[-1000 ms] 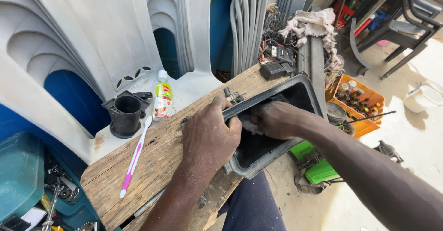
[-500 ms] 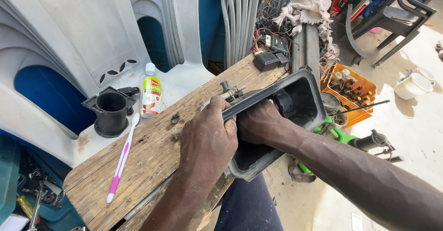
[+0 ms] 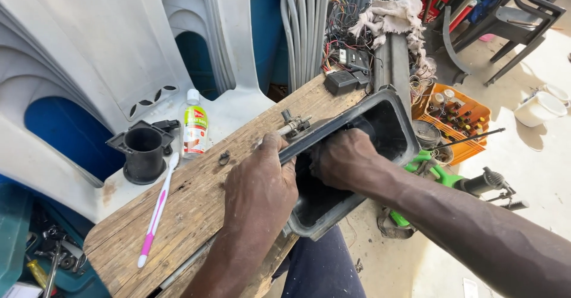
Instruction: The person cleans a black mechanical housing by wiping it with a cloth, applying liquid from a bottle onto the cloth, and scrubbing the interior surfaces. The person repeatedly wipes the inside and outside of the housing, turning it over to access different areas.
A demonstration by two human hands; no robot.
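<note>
From the head camera, the left hand point(image 3: 259, 182) lies on the near long rim of a black plastic housing point(image 3: 389, 116), fingers curled and pressing it down on the wooden plank point(image 3: 196, 209), seemingly to keep it from sliding. The right hand point(image 3: 345, 158) is sunk inside the housing's hollow, fingers bunched; whether it pinches anything there I cannot tell. At nine o'clock from the left hand lie a pink toothbrush point(image 3: 156, 215), a black cup-shaped part point(image 3: 143, 152) and a small bottle point(image 3: 193, 125); an orange crate point(image 3: 461, 119) sits at two o'clock.

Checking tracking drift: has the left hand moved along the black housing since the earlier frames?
No. The left hand stays clamped on the housing rim, same spot relative to the wooden board; only the camera shifted.
</note>
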